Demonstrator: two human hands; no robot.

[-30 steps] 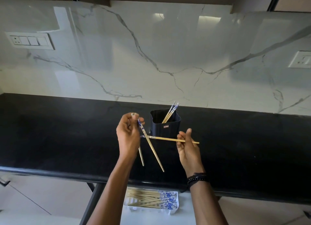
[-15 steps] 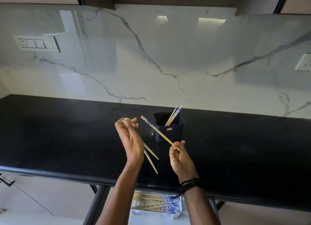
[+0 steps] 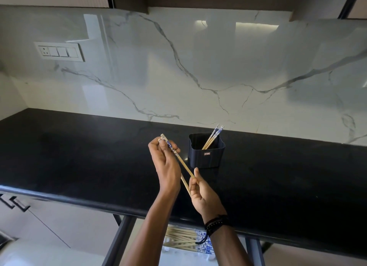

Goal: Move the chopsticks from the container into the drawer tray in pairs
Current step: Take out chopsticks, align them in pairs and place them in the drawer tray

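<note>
A dark square container (image 3: 206,155) stands on the black counter (image 3: 79,156) with a few blue-topped bamboo chopsticks (image 3: 213,136) leaning in it. In front of it my left hand (image 3: 165,166) grips the blue patterned ends of held chopsticks (image 3: 183,164). My right hand (image 3: 200,192) pinches their thin lower ends. The sticks slant from upper left to lower right between both hands. Below the counter edge the white drawer tray (image 3: 186,244) shows between my forearms, with several chopsticks lying in it.
A marble backsplash (image 3: 178,67) rises behind the counter, with a switch plate (image 3: 59,51) at the left. Cabinet handles (image 3: 14,203) sit below the counter at the far left. A dark metal frame leg (image 3: 117,244) stands next to the tray.
My right hand has brought its chopstick over to the ones in my left hand, so the sticks now lie nearly together. Both hands sit closer to each other.
</note>
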